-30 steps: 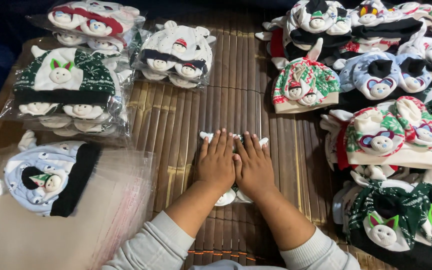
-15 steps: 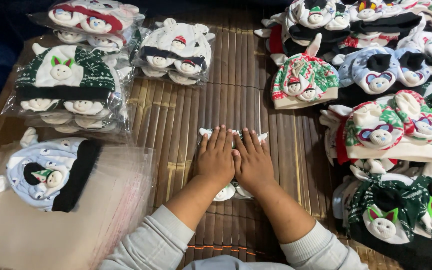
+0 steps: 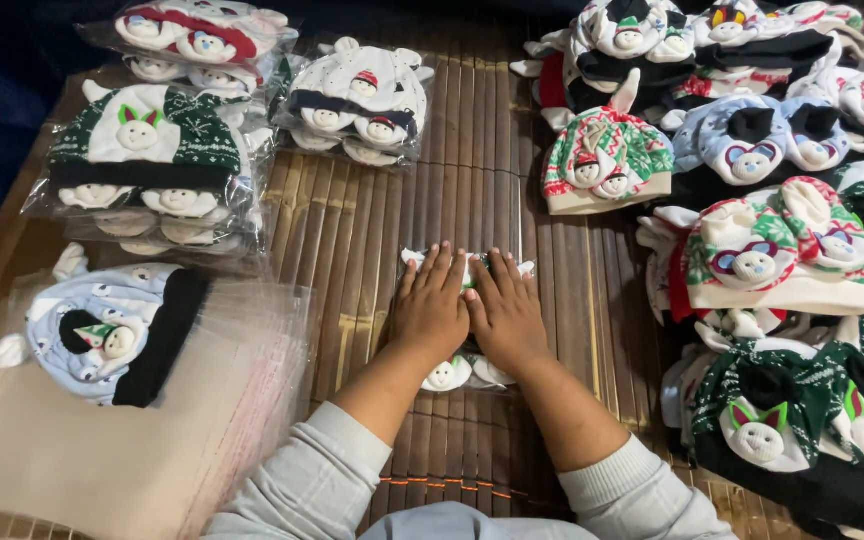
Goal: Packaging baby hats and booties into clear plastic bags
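My left hand (image 3: 432,308) and my right hand (image 3: 508,316) lie flat side by side, fingers spread, pressing down on a clear bag of small knitted hats (image 3: 460,372) in the middle of a brown bamboo mat (image 3: 352,220). White animal faces of the hats peek out below my palms and white corners show above my fingertips. Most of the bag is hidden under my hands.
Bagged hat packs (image 3: 147,165) sit at the back left and back middle (image 3: 357,100). A light blue hat (image 3: 102,325) rests on a stack of clear plastic bags (image 3: 102,450) at the left. Loose hats (image 3: 782,250) are heaped along the right side.
My hands have stayed pressed on the bag; the view has shifted slightly and nothing else has moved.
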